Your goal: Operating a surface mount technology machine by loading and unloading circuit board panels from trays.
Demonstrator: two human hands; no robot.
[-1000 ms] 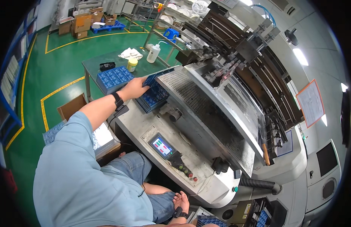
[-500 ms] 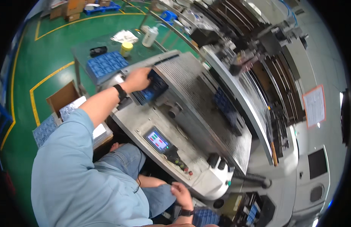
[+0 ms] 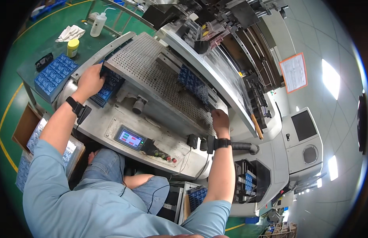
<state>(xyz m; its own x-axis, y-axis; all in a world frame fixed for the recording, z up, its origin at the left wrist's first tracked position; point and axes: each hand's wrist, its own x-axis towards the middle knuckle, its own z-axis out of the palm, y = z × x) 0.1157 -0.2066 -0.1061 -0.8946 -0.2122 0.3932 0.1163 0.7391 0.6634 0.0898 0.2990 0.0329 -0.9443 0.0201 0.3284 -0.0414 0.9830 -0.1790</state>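
My left hand (image 3: 90, 82) is closed on the edge of blue circuit board panels (image 3: 111, 85) at the left end of the machine, beside the perforated metal plate (image 3: 138, 53). Its fingertips are partly hidden behind the panel edge. My right hand (image 3: 220, 122) is at the plate's right end, with its fingers drawn together. They are close to the near end of another blue circuit board panel (image 3: 193, 84), which lies on the plate between metal rails. Whether the right fingers touch that panel or pinch something small, I cannot make out.
A tilted metal frame (image 3: 215, 63) rises beyond the plate. On the left, a green table (image 3: 31, 65) bears a blue panel stack (image 3: 56, 74), a yellow-lidded jar (image 3: 73, 47), a white cloth (image 3: 71, 33) and a squeeze bottle (image 3: 98, 24). A touch screen (image 3: 129, 138) faces me.
My right hand has moved from beside my knee up to the plate's right end. My left hand stays at the panels on the left. The view has shifted rightward.
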